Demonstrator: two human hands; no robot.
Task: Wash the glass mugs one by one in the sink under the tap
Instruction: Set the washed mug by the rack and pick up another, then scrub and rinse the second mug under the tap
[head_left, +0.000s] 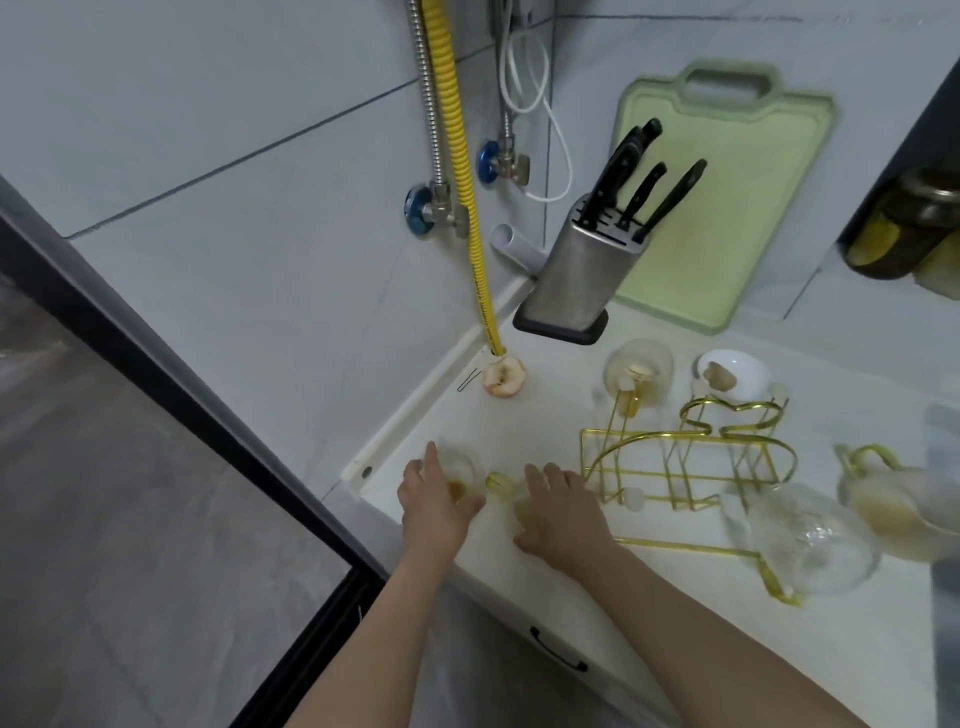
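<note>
Two small glass mugs stand side by side at the near left corner of the white counter (519, 426). My left hand (434, 506) grips the left glass mug (460, 467), which has amber dregs in it, with the thumb on its right side. My right hand (561, 512) lies over the second glass mug (522, 506), thumb on the near side, and mostly hides it. A yellow handle (496, 483) shows between the two hands. Another glass mug (641, 366) hangs on the gold wire rack (685, 462). A fourth mug (893, 501) with a gold handle is at the right edge. No sink or tap is in view.
A clear glass teapot (815, 543) lies by the rack's near right. A white bowl (732, 374), a half apple (504, 376), a steel knife block (576, 275) and a green cutting board (727, 208) stand toward the wall. Yellow hose (467, 197) and valves run down the tiles.
</note>
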